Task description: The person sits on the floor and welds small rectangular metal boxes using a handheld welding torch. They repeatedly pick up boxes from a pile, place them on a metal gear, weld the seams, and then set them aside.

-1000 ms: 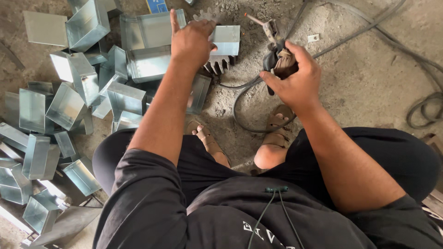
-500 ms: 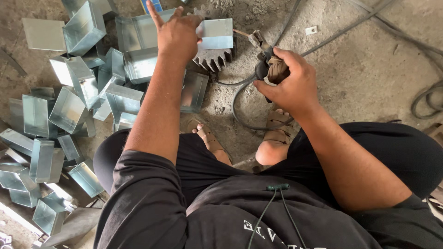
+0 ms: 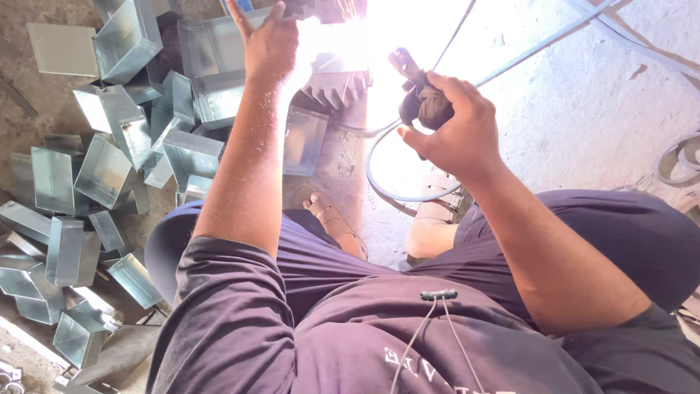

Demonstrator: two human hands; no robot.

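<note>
My left hand (image 3: 271, 45) presses down on a small sheet-metal box (image 3: 219, 95) at the top of the view, fingers spread over it. My right hand (image 3: 456, 131) grips a welding electrode holder (image 3: 419, 102) wrapped in cloth, its tip pointed left toward the box. A very bright white glare (image 3: 379, 44) fills the space between the two hands and hides the joint and part of the box. A toothed metal gear (image 3: 335, 87) lies just under the glare.
Several galvanised sheet-metal boxes (image 3: 102, 168) lie heaped on the concrete floor at the left. A grey cable (image 3: 379, 182) loops from the holder past my sandalled feet (image 3: 332, 219). More cables (image 3: 678, 157) lie at the right edge.
A bright welding glare has flared up between my hands where none showed before. Both hands have shifted up and closer to the box; the view has tilted nearer.
</note>
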